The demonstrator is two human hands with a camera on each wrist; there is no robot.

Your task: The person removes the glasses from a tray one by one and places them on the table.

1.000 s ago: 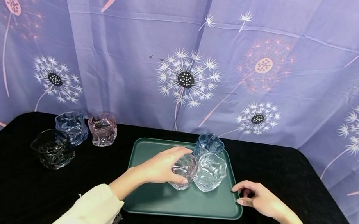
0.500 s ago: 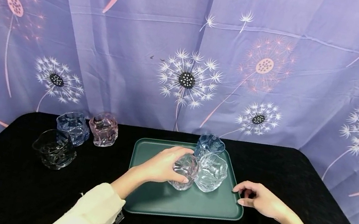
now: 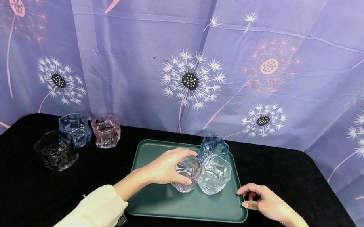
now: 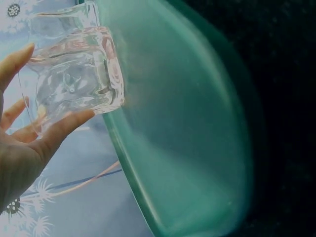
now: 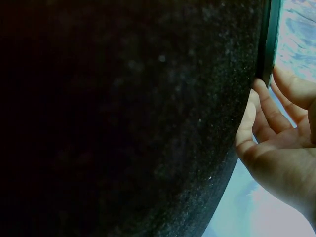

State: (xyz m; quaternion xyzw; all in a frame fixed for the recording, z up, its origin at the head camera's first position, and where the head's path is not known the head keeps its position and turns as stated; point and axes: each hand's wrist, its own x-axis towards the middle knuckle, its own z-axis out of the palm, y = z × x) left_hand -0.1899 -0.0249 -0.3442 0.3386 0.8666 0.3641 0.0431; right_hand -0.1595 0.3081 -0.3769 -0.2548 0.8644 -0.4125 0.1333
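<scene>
On the green tray (image 3: 156, 203), my left hand (image 3: 167, 167) holds a clear, faintly pinkish glass (image 3: 188, 172), thumb on the near side and fingers on the far side. In the left wrist view the same glass (image 4: 74, 74) lies between the thumb and fingers of my left hand (image 4: 24, 153). Right beside it stands a clear glass (image 3: 215, 175), with a blue glass (image 3: 214, 147) behind at the tray's far edge. My right hand (image 3: 266, 202) pinches the tray's right rim; the right wrist view shows its fingertips at the tray rim (image 5: 271, 34).
Left of the tray, a blue glass (image 3: 75, 130), a pink glass (image 3: 106, 132) and a dark grey glass (image 3: 57, 153) stand on the black cloth-covered table (image 3: 10, 189). A purple curtain (image 3: 140, 62) with dandelion prints hangs behind the table's far edge.
</scene>
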